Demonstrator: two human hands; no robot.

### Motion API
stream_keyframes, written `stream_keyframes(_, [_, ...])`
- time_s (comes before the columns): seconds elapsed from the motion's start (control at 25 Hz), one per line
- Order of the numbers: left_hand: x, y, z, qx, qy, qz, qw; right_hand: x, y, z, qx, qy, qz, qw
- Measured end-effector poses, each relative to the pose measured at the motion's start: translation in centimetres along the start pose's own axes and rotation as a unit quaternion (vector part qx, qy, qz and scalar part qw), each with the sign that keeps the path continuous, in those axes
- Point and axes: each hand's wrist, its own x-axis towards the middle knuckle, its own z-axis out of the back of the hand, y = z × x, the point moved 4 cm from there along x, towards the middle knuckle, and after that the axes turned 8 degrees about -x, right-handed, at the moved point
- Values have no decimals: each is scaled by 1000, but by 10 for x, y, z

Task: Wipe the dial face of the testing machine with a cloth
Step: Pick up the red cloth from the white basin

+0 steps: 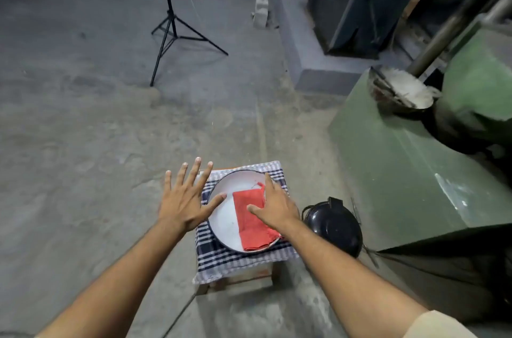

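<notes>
Cloth: red cloth point(250, 222) lies on the right half of the white dial face point(228, 215).
Dial face: flat on a checked cloth point(221, 260).
Right hand point(273, 206): lies flat on the red cloth, fingers straight, pressing, not gripping.
Left hand point(184, 199): spread wide by the left rim, holds nothing.
Good way: rub in rounds over all the white, and steady the rim.
</notes>
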Motion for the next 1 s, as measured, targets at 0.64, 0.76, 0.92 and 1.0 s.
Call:
stream_keyframes(0.64, [57, 12, -83, -7, 33, 4, 999, 75, -5, -118, 159, 65, -248, 953])
stream_keyframes(0.76, [59, 10, -76, 0, 33, 9, 999, 75, -12, -120, 245, 90, -241, 935])
stream_keyframes(0.92, [63, 2, -61, -23, 23, 20, 999, 69, -20, -116, 522, 55, -272, 807])
stream_keyframes(1.0, [66, -3, -53, -26, 21, 24, 999, 65, -22, -112, 666, 100, -268, 689])
